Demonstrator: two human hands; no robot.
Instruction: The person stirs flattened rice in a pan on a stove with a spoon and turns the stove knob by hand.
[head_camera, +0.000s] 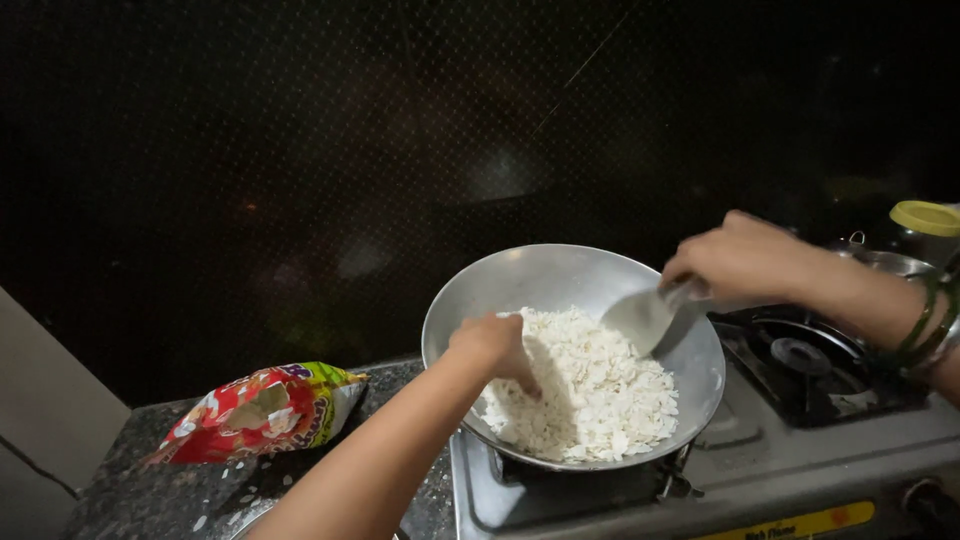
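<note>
Red-and-yellow snack packet (258, 412) lies left of left hand (492, 345) and pan (560, 285).

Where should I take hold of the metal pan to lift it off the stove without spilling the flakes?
Take the pan by its bare rim at the far-left side, coming from the left. The white flakes are heaped toward the near right, the left hand covers the near-left edge, and the right hand holds a spatula over the right side. No handle shows.
</note>
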